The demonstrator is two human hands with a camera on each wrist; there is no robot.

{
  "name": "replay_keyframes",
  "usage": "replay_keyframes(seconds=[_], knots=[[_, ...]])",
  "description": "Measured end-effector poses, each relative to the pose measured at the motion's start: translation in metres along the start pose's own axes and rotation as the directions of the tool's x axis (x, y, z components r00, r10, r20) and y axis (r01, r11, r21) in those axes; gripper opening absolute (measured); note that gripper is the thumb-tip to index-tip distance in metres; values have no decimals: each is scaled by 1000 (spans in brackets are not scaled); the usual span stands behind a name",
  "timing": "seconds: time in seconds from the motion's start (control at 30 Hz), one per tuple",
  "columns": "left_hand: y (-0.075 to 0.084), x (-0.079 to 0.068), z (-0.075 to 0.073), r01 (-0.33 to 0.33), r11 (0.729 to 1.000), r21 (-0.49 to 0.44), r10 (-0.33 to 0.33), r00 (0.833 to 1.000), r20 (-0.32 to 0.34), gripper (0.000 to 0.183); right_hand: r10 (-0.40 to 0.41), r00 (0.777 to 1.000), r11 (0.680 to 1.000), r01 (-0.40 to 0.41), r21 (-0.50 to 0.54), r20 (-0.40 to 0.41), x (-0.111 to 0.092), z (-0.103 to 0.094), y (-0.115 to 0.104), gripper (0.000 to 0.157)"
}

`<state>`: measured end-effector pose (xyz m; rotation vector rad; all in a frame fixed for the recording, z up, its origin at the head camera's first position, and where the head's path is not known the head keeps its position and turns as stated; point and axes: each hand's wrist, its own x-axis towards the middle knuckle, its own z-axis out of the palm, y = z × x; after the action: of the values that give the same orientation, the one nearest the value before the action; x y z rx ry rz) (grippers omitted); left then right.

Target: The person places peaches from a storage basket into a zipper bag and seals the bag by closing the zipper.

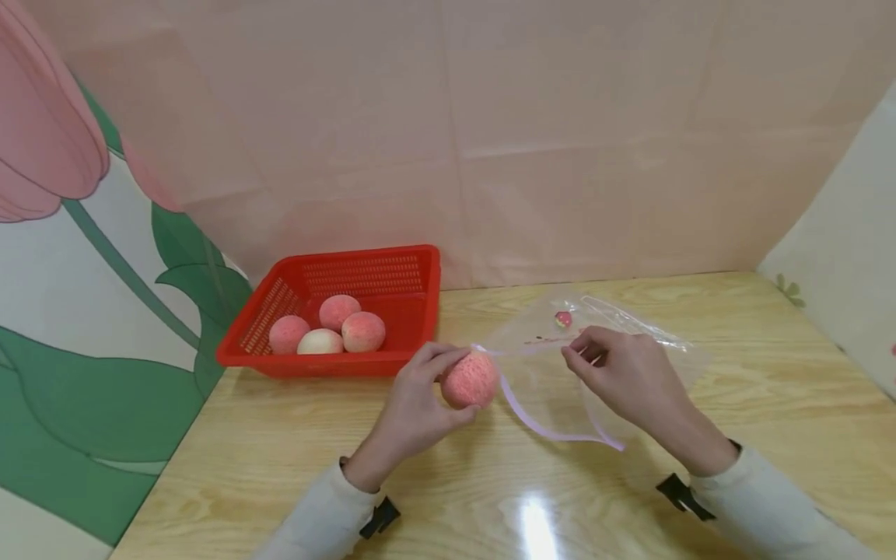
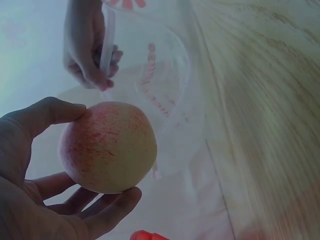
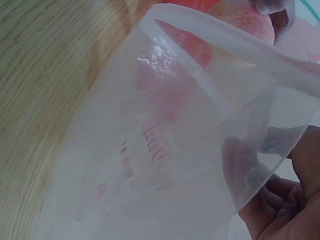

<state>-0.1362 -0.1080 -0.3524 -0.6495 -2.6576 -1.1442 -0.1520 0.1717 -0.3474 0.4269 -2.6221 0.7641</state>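
Note:
My left hand [image 1: 423, 398] grips a pink and cream peach [image 1: 470, 379] between thumb and fingers, above the table beside the basket's right front corner. In the left wrist view the peach [image 2: 109, 147] shows red streaks over a pale side. With my right hand [image 1: 633, 377] I pinch the edge of a clear plastic zip bag [image 3: 100, 165]. Its mouth, lined with a lilac strip [image 1: 526, 420], gapes toward the peach. Faint red print and a small pink picture mark the bag. Through the film, part of my right hand shows in the right wrist view.
A red plastic basket [image 1: 325, 363] with slotted walls stands at the back left, several peaches [image 1: 363, 331] inside it. Behind the wooden table [image 1: 231, 467] hangs a pinkish cloth [image 1: 595, 140]. A wall with painted tulips [image 1: 84, 311] borders the left side.

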Motion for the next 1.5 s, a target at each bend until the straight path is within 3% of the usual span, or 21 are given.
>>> replay_keyframes(seconds=[0.47,0.73,1.2,1.5], knots=[[-1,1,9,-48,998,-29,49,998,42,61,28,1000,999,-28,-18,-4,-3,-4,0,8],[1,0,11,-14,1000,-27,16,996,87,60,-9,1000,1000,9,-5,-15,-3,0,1,8],[-1,-2,26,-63,995,-71,70,993,91,60,-32,999,999,32,7,-20,-5,2,-4,8],[-3,-4,34,-135,990,35,134,990,47,64,-55,998,998,55,9,-25,-3,6,-8,8]])
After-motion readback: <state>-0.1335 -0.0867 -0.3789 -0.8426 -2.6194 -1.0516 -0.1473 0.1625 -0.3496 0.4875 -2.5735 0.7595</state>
